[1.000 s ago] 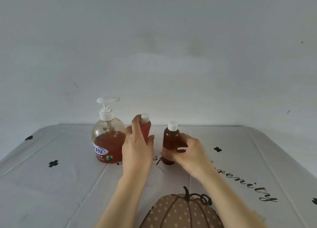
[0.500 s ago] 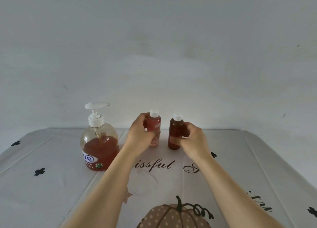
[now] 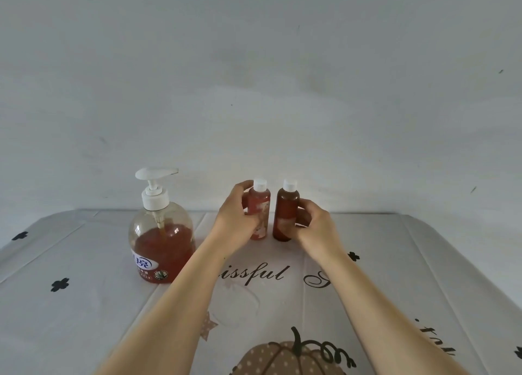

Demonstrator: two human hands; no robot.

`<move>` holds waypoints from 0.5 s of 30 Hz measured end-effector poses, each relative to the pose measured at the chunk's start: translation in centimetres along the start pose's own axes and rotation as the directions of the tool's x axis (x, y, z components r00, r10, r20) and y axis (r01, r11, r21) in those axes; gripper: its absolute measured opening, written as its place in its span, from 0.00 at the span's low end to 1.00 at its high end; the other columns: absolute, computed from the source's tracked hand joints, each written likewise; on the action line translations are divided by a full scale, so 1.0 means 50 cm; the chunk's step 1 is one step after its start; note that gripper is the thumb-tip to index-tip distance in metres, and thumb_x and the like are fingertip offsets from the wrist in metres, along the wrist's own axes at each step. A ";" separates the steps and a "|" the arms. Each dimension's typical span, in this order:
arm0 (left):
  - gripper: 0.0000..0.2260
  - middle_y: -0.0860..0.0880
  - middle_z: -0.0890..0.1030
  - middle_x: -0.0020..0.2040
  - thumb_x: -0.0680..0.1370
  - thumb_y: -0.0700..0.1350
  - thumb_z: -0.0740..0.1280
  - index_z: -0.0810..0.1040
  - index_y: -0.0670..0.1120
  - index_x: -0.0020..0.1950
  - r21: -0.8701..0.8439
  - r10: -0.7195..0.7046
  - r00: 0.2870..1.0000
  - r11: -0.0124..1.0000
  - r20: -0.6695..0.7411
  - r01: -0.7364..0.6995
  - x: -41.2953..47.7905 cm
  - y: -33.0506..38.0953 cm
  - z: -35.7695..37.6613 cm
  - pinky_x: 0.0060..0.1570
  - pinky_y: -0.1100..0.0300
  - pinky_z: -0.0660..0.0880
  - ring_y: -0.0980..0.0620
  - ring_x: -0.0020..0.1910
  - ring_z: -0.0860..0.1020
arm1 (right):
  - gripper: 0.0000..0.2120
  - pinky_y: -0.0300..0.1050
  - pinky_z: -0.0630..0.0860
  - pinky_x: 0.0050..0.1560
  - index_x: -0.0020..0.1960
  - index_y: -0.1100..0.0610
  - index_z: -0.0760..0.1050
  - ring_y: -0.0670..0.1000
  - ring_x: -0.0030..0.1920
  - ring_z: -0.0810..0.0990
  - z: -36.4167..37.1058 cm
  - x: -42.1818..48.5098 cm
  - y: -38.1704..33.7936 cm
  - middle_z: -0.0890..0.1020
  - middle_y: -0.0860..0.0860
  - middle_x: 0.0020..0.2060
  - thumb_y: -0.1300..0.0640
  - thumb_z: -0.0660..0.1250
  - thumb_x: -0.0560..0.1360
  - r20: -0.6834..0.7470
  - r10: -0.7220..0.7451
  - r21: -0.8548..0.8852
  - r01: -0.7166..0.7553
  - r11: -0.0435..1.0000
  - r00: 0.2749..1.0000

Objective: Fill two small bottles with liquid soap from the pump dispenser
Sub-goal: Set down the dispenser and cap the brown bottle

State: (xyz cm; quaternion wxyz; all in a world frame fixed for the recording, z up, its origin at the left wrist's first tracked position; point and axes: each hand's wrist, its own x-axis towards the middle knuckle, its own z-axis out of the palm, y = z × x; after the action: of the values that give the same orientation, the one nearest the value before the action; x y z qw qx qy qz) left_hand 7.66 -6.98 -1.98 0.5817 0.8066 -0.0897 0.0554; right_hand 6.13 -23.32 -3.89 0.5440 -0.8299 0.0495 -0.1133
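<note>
Two bottles stand upright at frame centre, just beside each other: red bottle left, brown bottle right. Both carry white caps and look full, so filling appears complete. The left hand has its fingers curled round the red bottle from the left. The right hand grips the brown bottle low on its right side. Both grips are judged to steady the bottles as they are set side by side. The dispenser stands left of centre, about half full, with its nozzle pointing right. All rest on the table.
</note>
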 end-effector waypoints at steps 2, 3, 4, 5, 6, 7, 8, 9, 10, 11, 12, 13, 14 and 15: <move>0.29 0.56 0.75 0.62 0.76 0.38 0.67 0.63 0.53 0.74 -0.009 0.017 0.999 1.000 -0.035 -0.018 -0.007 0.001 -0.002 0.56 0.64 0.69 0.56 0.63 0.73 | 0.26 0.42 0.77 0.58 0.67 0.50 0.76 0.47 0.56 0.82 -0.006 -0.009 -0.004 0.83 0.48 0.55 0.63 0.75 0.71 -0.047 0.000 0.007 0.000 1.000 0.999; 0.29 0.56 0.75 0.63 0.76 0.39 0.68 0.63 0.53 0.74 0.010 0.045 0.997 0.999 -0.070 -0.045 -0.014 0.004 -0.003 0.56 0.66 0.67 0.56 0.65 0.72 | 0.26 0.38 0.76 0.57 0.66 0.50 0.76 0.46 0.56 0.81 -0.011 -0.017 -0.011 0.83 0.47 0.55 0.65 0.73 0.71 -0.096 -0.007 0.012 0.009 1.000 0.995; 0.27 0.55 0.75 0.64 0.76 0.41 0.68 0.64 0.53 0.73 0.053 0.095 0.988 0.995 -0.120 -0.089 -0.023 0.007 -0.001 0.57 0.66 0.67 0.57 0.65 0.72 | 0.24 0.34 0.75 0.55 0.64 0.51 0.77 0.45 0.55 0.81 -0.018 -0.026 -0.018 0.83 0.46 0.53 0.67 0.71 0.71 -0.167 -0.015 0.016 0.018 1.000 0.986; 0.24 0.56 0.76 0.63 0.77 0.42 0.67 0.67 0.53 0.72 0.120 0.169 0.968 0.982 -0.184 -0.148 -0.039 0.015 -0.004 0.58 0.65 0.67 0.58 0.64 0.73 | 0.22 0.32 0.74 0.52 0.61 0.50 0.79 0.45 0.53 0.82 -0.022 -0.039 -0.030 0.84 0.45 0.51 0.68 0.68 0.71 -0.250 -0.035 0.020 0.041 0.999 0.968; 0.20 0.56 0.77 0.61 0.78 0.43 0.66 0.70 0.53 0.69 0.200 0.262 0.933 0.956 -0.248 -0.215 -0.058 0.022 -0.006 0.58 0.62 0.70 0.59 0.62 0.74 | 0.19 0.32 0.74 0.51 0.57 0.50 0.80 0.43 0.50 0.82 -0.025 -0.053 -0.041 0.84 0.44 0.48 0.69 0.67 0.72 -0.326 -0.058 0.029 0.072 0.997 0.944; 0.17 0.56 0.79 0.58 0.78 0.43 0.66 0.73 0.52 0.66 0.279 0.369 0.876 0.916 -0.310 -0.287 -0.078 0.030 -0.010 0.56 0.59 0.74 0.58 0.58 0.76 | 0.17 0.33 0.75 0.51 0.53 0.50 0.81 0.40 0.47 0.82 -0.026 -0.067 -0.052 0.84 0.44 0.45 0.69 0.66 0.72 -0.373 -0.079 0.043 0.103 0.994 0.924; 0.14 0.56 0.80 0.54 0.77 0.40 0.66 0.76 0.51 0.62 0.350 0.477 0.799 0.866 -0.367 -0.357 -0.093 0.036 -0.015 0.50 0.57 0.77 0.57 0.53 0.77 | 0.15 0.33 0.74 0.49 0.49 0.50 0.81 0.37 0.44 0.81 -0.024 -0.079 -0.062 0.84 0.43 0.43 0.69 0.66 0.73 -0.391 -0.101 0.056 0.133 0.990 0.915; 0.12 0.55 0.79 0.50 0.76 0.39 0.66 0.78 0.49 0.58 0.409 0.564 0.711 0.817 -0.420 -0.406 -0.107 0.038 -0.024 0.44 0.58 0.78 0.56 0.48 0.78 | 0.14 0.30 0.73 0.47 0.46 0.50 0.81 0.35 0.41 0.80 -0.017 -0.091 -0.072 0.84 0.42 0.42 0.68 0.66 0.73 -0.383 -0.124 0.067 0.162 0.985 0.915; 0.11 0.55 0.78 0.48 0.74 0.39 0.66 0.78 0.48 0.56 0.447 0.616 0.624 0.784 -0.480 -0.430 -0.115 0.036 -0.034 0.40 0.61 0.76 0.55 0.45 0.77 | 0.13 0.26 0.72 0.44 0.45 0.51 0.82 0.34 0.40 0.80 -0.010 -0.102 -0.079 0.84 0.41 0.40 0.69 0.66 0.73 -0.363 -0.147 0.078 0.187 0.979 0.920; 0.11 0.55 0.76 0.48 0.73 0.41 0.65 0.78 0.48 0.55 0.451 0.625 0.556 0.781 -0.548 -0.432 -0.120 0.034 -0.043 0.40 0.64 0.74 0.53 0.44 0.76 | 0.13 0.24 0.71 0.41 0.44 0.53 0.82 0.34 0.39 0.79 -0.002 -0.108 -0.084 0.84 0.41 0.40 0.69 0.66 0.73 -0.338 -0.163 0.088 0.203 0.975 0.927; 0.12 0.56 0.73 0.49 0.72 0.41 0.66 0.76 0.47 0.55 0.428 0.600 0.506 0.798 -0.620 -0.423 -0.126 0.031 -0.057 0.42 0.66 0.72 0.52 0.45 0.76 | 0.12 0.23 0.71 0.40 0.45 0.54 0.83 0.34 0.39 0.79 0.008 -0.116 -0.089 0.84 0.41 0.39 0.69 0.66 0.73 -0.308 -0.176 0.096 0.215 0.972 0.935; 0.14 0.56 0.71 0.51 0.71 0.41 0.67 0.75 0.47 0.57 0.380 0.547 0.476 0.831 -0.688 -0.406 -0.135 0.028 -0.073 0.46 0.67 0.70 0.51 0.48 0.75 | 0.12 0.23 0.71 0.40 0.45 0.54 0.83 0.34 0.38 0.79 0.019 -0.124 -0.094 0.84 0.41 0.39 0.69 0.67 0.73 -0.276 -0.185 0.102 0.221 0.970 0.943; 0.18 0.55 0.70 0.54 0.70 0.41 0.68 0.73 0.48 0.59 0.309 0.466 0.481 0.876 -0.743 -0.371 -0.143 0.025 -0.091 0.50 0.69 0.68 0.50 0.52 0.74 | 0.12 0.24 0.71 0.40 0.44 0.53 0.83 0.34 0.38 0.79 0.031 -0.131 -0.097 0.84 0.41 0.39 0.69 0.67 0.73 -0.246 -0.191 0.102 0.221 0.970 0.950; 0.22 0.53 0.69 0.58 0.70 0.41 0.70 0.71 0.49 0.63 0.214 0.358 0.533 0.925 -0.767 -0.313 -0.152 0.017 -0.111 0.53 0.70 0.66 0.50 0.57 0.72 | 0.13 0.25 0.72 0.41 0.44 0.51 0.83 0.35 0.39 0.80 0.045 -0.137 -0.099 0.84 0.41 0.38 0.68 0.67 0.73 -0.215 -0.194 0.102 0.220 0.970 0.957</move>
State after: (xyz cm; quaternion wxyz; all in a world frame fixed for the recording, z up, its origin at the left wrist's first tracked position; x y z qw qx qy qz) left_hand 0.13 -1.36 -0.88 0.5178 0.6788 0.0264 0.5200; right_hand -0.19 -17.93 -1.14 0.5721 -0.7788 0.0105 -0.2570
